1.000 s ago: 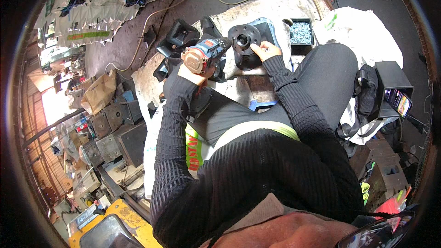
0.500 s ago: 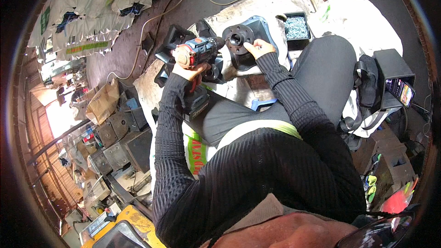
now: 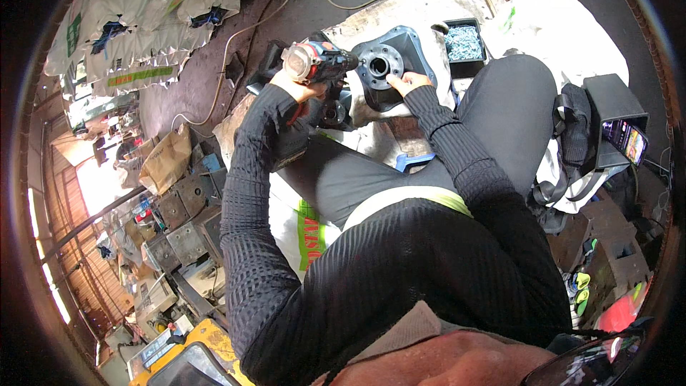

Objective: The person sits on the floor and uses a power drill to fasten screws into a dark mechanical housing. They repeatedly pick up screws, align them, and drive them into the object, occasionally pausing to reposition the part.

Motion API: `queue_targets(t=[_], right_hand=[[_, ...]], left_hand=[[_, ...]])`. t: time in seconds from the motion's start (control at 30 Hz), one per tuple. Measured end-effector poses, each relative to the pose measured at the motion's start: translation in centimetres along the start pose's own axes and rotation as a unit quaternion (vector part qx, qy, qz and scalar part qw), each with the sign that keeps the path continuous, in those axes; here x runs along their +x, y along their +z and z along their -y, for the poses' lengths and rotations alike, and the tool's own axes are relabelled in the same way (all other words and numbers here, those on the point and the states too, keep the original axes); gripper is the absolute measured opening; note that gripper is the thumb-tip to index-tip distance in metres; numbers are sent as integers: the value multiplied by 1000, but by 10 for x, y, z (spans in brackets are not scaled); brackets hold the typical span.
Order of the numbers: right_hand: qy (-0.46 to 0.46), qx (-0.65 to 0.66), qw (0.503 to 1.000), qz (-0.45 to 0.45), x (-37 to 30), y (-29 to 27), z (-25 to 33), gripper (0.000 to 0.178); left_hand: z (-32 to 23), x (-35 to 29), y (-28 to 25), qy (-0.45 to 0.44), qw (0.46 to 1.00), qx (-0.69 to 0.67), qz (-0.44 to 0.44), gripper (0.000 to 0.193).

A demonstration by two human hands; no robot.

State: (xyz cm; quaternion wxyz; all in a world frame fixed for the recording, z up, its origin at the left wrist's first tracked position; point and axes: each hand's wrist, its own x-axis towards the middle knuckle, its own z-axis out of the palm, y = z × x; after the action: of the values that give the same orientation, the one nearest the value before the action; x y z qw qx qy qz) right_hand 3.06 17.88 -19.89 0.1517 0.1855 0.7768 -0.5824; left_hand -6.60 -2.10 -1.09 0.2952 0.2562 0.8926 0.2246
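My left hand (image 3: 294, 90) is closed round the handle of a cordless drill (image 3: 321, 64). The drill's nose points right, close to the left edge of a round black flange (image 3: 367, 61) with a centre hole and a ring of small holes. This flange sits on a dark, flared housing (image 3: 416, 53) resting on pale sheeting. At the flange's lower right edge is my right hand (image 3: 411, 83), thumb and finger pinched together; whatever lies between the fingertips is too small to make out. More dark parts (image 3: 334, 113) lie beneath the drill, partly hidden.
A black bin (image 3: 466, 71) of small bluish screws or similar pieces stands beyond my right knee. To the right, a phone (image 3: 627, 141) leans in a dark box (image 3: 616, 96). Plastic-wrapped parts (image 3: 136, 43) are stacked far left. A hose (image 3: 232, 36) crosses the floor.
The drill has swung up and tilted, its nose now beside the flange's left edge. My right hand has shifted slightly down and right along the flange, which appears turned a little.
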Motion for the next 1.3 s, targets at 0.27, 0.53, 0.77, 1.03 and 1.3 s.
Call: queue_targets(t=[0.27,0.53,0.77,1.03,1.3], right_hand=[[39,-21,999,26,3,-3,3,52],[75,17,996,46,7,1,-13,45],[38,25,998,45,5,-4,-7,49],[-17,5,1000,8,8,-8,-6,55],[69,717,621,307,-28,-53,2,29]], left_hand=[[-21,12,-10,-18,996,-67,49,59],[-23,22,0,-72,996,-32,52,63],[17,11,19,-178,975,-129,37,56],[-19,-13,26,-119,975,-152,-111,59],[-70,-85,58,77,982,64,-163,48]])
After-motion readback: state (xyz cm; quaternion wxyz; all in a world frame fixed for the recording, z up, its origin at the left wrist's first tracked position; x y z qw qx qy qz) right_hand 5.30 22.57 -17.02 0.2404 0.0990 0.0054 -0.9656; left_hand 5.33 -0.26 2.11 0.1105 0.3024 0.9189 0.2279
